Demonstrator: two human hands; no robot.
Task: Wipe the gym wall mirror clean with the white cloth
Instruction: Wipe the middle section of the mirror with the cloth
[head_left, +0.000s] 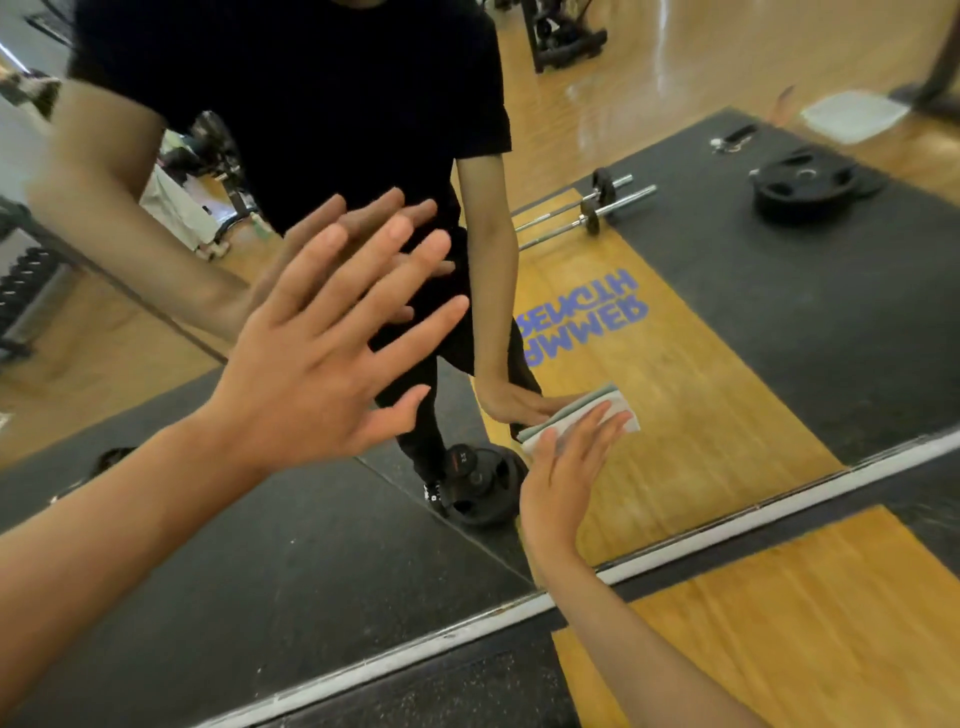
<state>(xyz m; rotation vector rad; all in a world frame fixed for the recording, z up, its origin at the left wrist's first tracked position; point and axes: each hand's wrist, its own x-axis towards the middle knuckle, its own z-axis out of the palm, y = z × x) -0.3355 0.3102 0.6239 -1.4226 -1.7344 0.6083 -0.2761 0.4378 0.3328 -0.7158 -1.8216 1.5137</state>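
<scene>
R hand (566, 467) flat, fingers straight, presses the folded white cloth (626, 420) onto the gym mirror (779, 312), lower centre-right of frame, near its bottom edge; prob. for even wiping pressure. L hand (322, 353) open, fingers spread against glass centre-left, likely bracing.

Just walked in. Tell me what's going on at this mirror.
A person is wiping the gym wall mirror. Their right hand presses a folded white cloth flat against it, low, near the bottom frame. Their left hand is spread open higher up; whether it touches the mirror is unclear.
</scene>
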